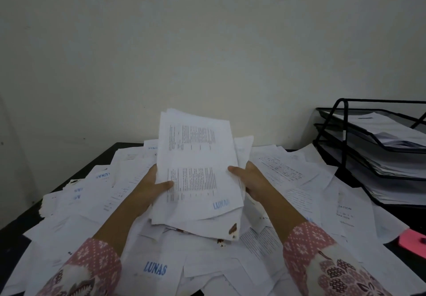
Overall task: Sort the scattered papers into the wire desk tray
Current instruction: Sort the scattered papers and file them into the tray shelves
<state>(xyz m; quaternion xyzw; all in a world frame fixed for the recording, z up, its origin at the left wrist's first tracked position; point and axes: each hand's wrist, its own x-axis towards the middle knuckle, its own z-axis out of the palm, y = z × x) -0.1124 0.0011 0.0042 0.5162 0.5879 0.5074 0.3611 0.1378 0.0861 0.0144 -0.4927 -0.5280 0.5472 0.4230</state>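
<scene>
I hold a stack of printed white papers (198,171) upright above the desk, its top sheet stamped LUNAS in blue at the lower right. My left hand (152,187) grips the stack's left edge, thumb across the front. My right hand (250,180) grips the right edge the same way. Many loose sheets (283,169) lie scattered over the black desk beneath. The black wire desk tray (345,139) stands at the right, three tiers, each holding papers.
A pale wall rises right behind the desk. The desk's dark surface (92,164) shows at the back left corner. A pink object (412,240) lies at the right edge near the front. Some sheets have brown stains (232,227).
</scene>
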